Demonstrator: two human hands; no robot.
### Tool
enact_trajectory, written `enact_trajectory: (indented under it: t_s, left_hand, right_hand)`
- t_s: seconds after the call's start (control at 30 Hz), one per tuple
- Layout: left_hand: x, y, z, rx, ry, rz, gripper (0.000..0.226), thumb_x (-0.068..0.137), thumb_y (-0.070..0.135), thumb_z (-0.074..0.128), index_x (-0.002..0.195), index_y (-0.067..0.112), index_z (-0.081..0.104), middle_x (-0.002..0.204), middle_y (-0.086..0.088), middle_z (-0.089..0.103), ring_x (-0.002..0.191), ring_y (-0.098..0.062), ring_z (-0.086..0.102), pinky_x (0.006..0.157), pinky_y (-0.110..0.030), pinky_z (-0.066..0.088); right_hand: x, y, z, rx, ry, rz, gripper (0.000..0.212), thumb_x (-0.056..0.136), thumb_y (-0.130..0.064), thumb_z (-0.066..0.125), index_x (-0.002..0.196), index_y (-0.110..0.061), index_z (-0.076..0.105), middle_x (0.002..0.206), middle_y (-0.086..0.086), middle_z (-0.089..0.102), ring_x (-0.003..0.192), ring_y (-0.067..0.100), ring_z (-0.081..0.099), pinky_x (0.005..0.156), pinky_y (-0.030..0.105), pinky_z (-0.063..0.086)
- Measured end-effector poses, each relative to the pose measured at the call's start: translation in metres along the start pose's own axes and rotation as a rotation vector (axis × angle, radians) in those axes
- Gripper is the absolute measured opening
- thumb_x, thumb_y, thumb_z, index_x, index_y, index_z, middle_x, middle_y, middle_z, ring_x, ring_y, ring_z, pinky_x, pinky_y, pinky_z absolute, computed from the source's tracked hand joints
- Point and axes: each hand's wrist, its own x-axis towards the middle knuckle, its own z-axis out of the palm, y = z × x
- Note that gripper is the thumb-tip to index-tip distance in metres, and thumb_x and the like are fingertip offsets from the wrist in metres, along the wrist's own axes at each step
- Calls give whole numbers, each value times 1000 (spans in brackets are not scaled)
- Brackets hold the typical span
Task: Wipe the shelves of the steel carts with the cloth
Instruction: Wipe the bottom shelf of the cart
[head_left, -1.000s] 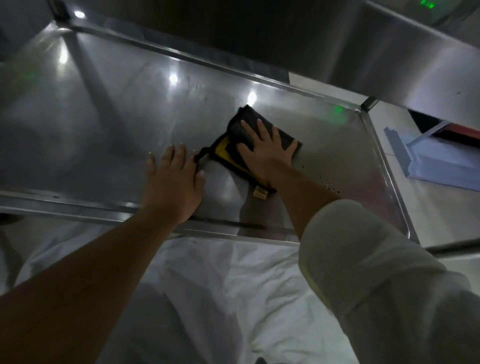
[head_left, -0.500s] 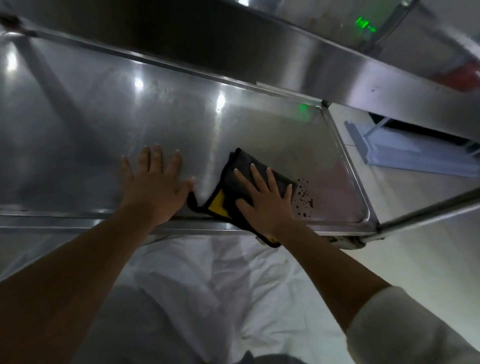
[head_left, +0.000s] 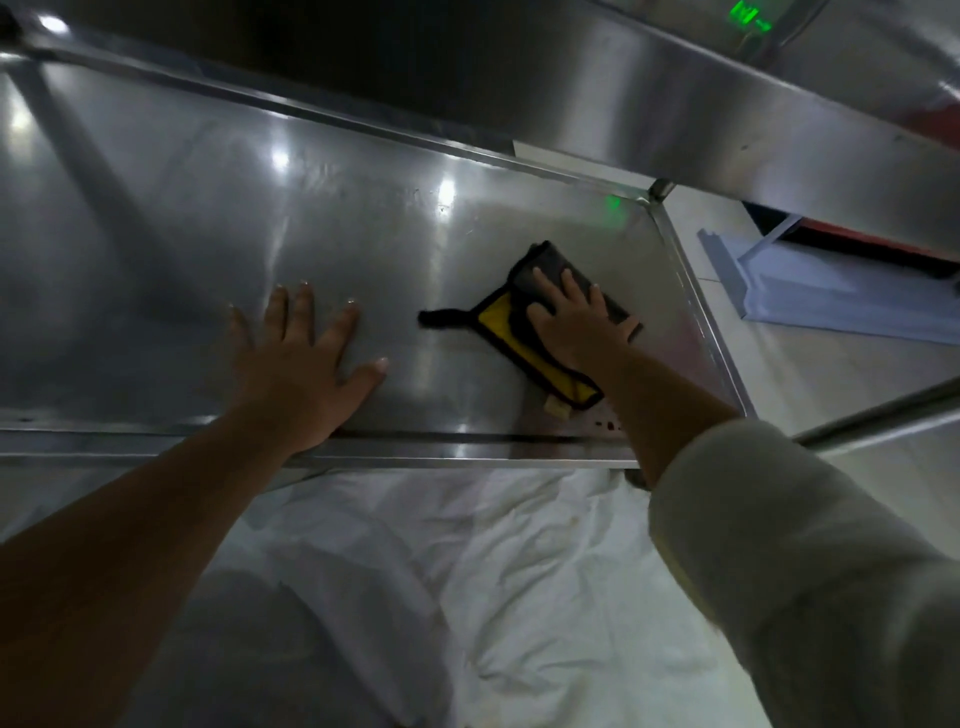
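Observation:
A steel cart shelf (head_left: 171, 218) with a raised rim fills the upper half of the head view. A folded black and yellow cloth (head_left: 511, 325) lies flat on its right part. My right hand (head_left: 574, 325) presses down on the cloth with fingers spread, covering its middle. My left hand (head_left: 301, 364) rests flat on the bare steel to the left of the cloth, fingers apart, holding nothing. A few dark spots (head_left: 608, 425) sit on the shelf by its front rim, just right of the cloth's tag.
An upper steel shelf (head_left: 727, 109) overhangs the back and right. A cart leg (head_left: 883, 415) runs out at the right. White fabric (head_left: 467, 571) covers my lap below the front rim. A pale blue flat object (head_left: 810, 291) lies on the floor at right.
My right hand has slid the cloth away from the front rim, back and to the right across the shelf. The patch of dark spots is smaller. My left hand stayed flat.

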Motion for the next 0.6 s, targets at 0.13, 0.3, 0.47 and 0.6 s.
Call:
enact_trajectory:
  t_s: [0.13,0.3,0.47,0.6]
  left_hand:
    - [1,-1,3,-8,26,4,81,82,78,10,152,38,10,162,-13,2,148,-32,-2,114,-61,-2]
    - [2,1,5,20,39,0,85,78,80,2,151,37,11,161,-14,5,148,-34,2,113,-63,1]
    - [-1,5,-1,19,23,-2,82,81,76,6,152,34,9,161,-16,4,147,-37,2,114,-64,4]
    - [0,8,-6,94,-38,-7,92,73,76,-9,153,31,3,160,-20,0,146,-42,0,112,-66,6]
  right_hand:
    - [5,50,-9,118,40,185,58,93,-56,27,148,-48,10,161,-7,5,147,27,1,109,70,0]
    - [-35,80,0,193,69,276,53,98,-50,28,148,-48,10,161,-7,4,147,24,-1,110,68,-2]
    - [-87,48,21,119,-17,162,81,71,-88,12,144,-56,-3,159,-12,-14,146,25,-16,107,67,-13]
    - [-96,-8,42,0,1,-80,77,73,-87,9,140,-58,-12,159,-10,-15,145,29,-19,103,70,-13]
